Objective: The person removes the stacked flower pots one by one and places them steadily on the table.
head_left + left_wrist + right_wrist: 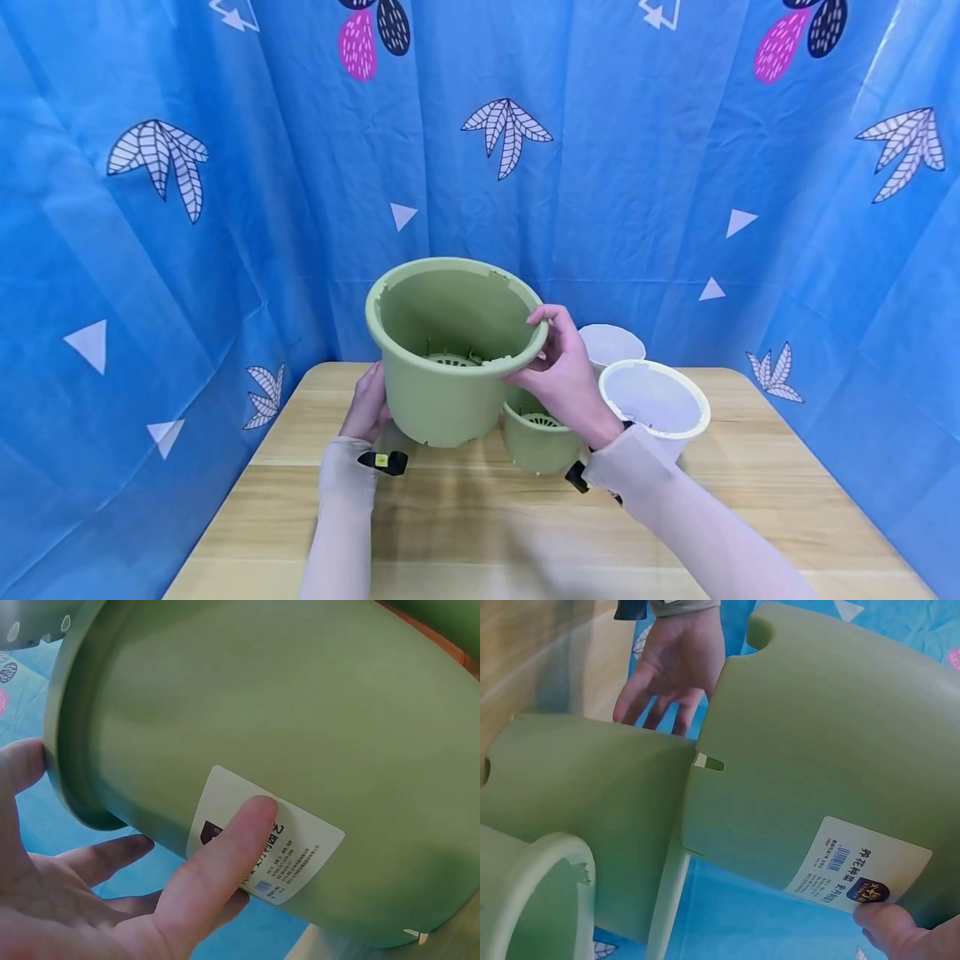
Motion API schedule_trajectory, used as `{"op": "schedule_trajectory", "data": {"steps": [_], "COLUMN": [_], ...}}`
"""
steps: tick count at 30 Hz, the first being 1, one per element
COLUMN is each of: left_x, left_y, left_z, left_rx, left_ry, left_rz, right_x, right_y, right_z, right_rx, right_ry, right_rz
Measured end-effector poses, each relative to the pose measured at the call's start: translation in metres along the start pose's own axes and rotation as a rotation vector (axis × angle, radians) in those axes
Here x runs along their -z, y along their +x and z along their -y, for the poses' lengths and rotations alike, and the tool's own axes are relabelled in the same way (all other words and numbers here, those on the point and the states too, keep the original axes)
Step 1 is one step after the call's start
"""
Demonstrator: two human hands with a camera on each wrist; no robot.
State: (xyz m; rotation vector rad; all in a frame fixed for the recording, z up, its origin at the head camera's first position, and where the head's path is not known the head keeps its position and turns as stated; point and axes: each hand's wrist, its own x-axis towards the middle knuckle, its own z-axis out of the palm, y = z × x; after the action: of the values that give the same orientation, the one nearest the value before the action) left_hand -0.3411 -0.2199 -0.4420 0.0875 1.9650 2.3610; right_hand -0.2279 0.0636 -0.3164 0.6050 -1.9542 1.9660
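Observation:
A large green flower pot (442,400) is held up, tilted, with its mouth toward me and drain slots in its base. My right hand (562,367) grips its rim at the right, the thumb (889,922) outside beside a paper label (862,862). Mostly hidden behind it in the head view, a second green flower pot (315,720) stands on the table. Beside this one is my left hand (366,404), fingers spread, thumb (232,832) over its label; firm contact is unclear. To the right stands a smaller green flower pot (536,450).
Two white pots, one at the back (611,343) and one nearer (656,396), stand on the right of the wooden table (450,533). Blue patterned curtain (600,167) closes off the back and both sides.

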Motion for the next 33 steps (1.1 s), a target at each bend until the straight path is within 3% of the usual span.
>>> {"op": "schedule_trajectory", "data": {"steps": [13, 28, 33], "left_x": [0.003, 0.004, 0.004], "left_y": [0.003, 0.004, 0.002], "left_z": [0.003, 0.010, 0.010], "left_rx": [0.041, -0.090, -0.091], "left_ry": [0.040, -0.026, -0.040], "left_rz": [0.010, 0.004, 0.012], "right_x": [0.006, 0.008, 0.008], "right_y": [-0.018, -0.035, -0.042], "right_z": [0.003, 0.003, -0.003], "right_rx": [-0.015, 0.004, -0.010], "right_ry": [-0.002, 0.027, 0.023], "right_rz": [0.002, 0.040, 0.053]}}
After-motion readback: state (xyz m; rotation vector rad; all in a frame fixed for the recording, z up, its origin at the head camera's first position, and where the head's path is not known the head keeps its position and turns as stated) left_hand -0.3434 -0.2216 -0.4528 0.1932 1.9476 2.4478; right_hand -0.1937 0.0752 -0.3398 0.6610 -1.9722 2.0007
